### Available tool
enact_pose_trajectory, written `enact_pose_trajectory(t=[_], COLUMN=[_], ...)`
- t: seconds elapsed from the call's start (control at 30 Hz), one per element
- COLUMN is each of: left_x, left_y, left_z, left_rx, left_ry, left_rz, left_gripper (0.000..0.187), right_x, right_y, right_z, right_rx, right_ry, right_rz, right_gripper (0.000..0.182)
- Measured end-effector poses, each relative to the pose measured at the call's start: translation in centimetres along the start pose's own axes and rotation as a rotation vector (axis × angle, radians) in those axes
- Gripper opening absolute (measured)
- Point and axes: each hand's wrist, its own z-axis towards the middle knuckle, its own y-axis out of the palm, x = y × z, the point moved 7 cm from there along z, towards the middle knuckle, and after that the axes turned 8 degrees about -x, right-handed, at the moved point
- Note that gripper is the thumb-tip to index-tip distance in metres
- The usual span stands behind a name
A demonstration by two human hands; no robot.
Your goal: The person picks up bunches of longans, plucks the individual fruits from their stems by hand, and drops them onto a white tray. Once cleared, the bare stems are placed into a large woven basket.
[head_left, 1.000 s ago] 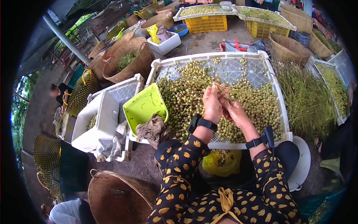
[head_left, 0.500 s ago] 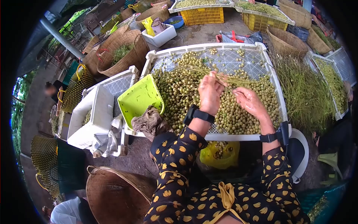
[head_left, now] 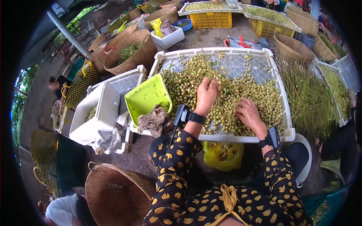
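Observation:
My left hand [head_left: 206, 97] is closed around a bunch of thin green stems [head_left: 208, 67], which point up toward the far side of the white mesh tray [head_left: 283, 98]. Small round yellow-green fruits [head_left: 233, 122] cover much of that tray. Low over its right half, my right hand [head_left: 250, 116] has its fingers apart and slightly curled, with the tips at the fruits. I see nothing held in it. At the tray's left end sit a lime-green plastic bin [head_left: 145, 98] and a crumpled brown cloth [head_left: 154, 119].
A white foam box [head_left: 90, 116] stands to the left, with a wicker basket [head_left: 117, 196] below it. Long cut stems [head_left: 307, 98] are heaped on the right. A yellow plastic bag [head_left: 222, 160] holding fruits is under the tray. Other baskets and trays stand farther back.
My hands have moved apart. The left one has turned the stems from lying rightward to pointing away from me; the right one has come down onto the fruits with its fingers opened.

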Motion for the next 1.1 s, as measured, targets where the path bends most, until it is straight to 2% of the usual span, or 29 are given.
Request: enact_pose_trajectory(t=[0.13,0.23,0.27,0.37,0.43,0.47,0.57,0.67,0.8,0.87,0.9,1.0,1.1], left_x=[-1.8,-2.9,-3.4,-2.9,-2.3,-2.3,-2.6,-1.8,-0.7,-1.0,-1.0,-0.7,-0.2], left_y=[0.6,1.8,2.2,3.5,4.0,3.8,4.5,5.2,4.5,4.3,4.4,4.7,4.6], left_z=[-0.4,0.1,0.1,-0.4,-0.5,-0.6,-0.3,-0.3,-0.5,-0.3,-0.2,-0.2,-0.5], left_rx=[-0.092,-0.195,-0.222,-0.245,-0.209,-0.155,-0.200,-0.276,-0.202,-0.196,-0.193,-0.167,-0.120], left_ry=[-0.116,-0.080,-0.078,-0.048,0.022,-0.006,0.030,0.185,0.139,0.111,0.134,0.181,0.181], left_rz=[0.242,0.369,0.412,0.403,0.378,0.331,0.197,0.189,0.515,0.603,0.619,0.639,0.607], left_gripper=[0.019,0.019,0.020,0.020,0.018,0.018,0.015,0.015,0.018,0.019,0.020,0.023,0.030], right_x=[0.5,2.6,2.7,2.4,2.5,2.4,2.0,2.1,0.7,0.3,0.3,1.1,1.8], right_y=[-2.4,-1.9,-1.9,-2.8,-3.0,-3.1,-3.3,-2.8,-3.3,-3.5,-3.6,-2.9,-2.3], right_z=[1.1,1.1,1.2,0.9,0.9,0.8,1.0,1.1,1.3,1.6,1.7,2.2,2.3], right_rx=[0.114,0.013,0.083,0.012,0.021,0.018,-0.010,-0.076,-0.085,0.002,0.044,-0.032,-0.031], right_ry=[0.013,0.342,0.261,0.358,0.395,0.406,0.397,0.403,0.315,0.282,0.265,0.184,0.221], right_rz=[0.255,0.759,0.911,1.082,1.075,1.079,1.093,1.116,1.214,1.184,1.168,0.979,0.968], right_gripper=[0.008,0.014,0.022,0.025,0.025,0.025,0.023,0.021,0.019,0.019,0.020,0.021,0.021])
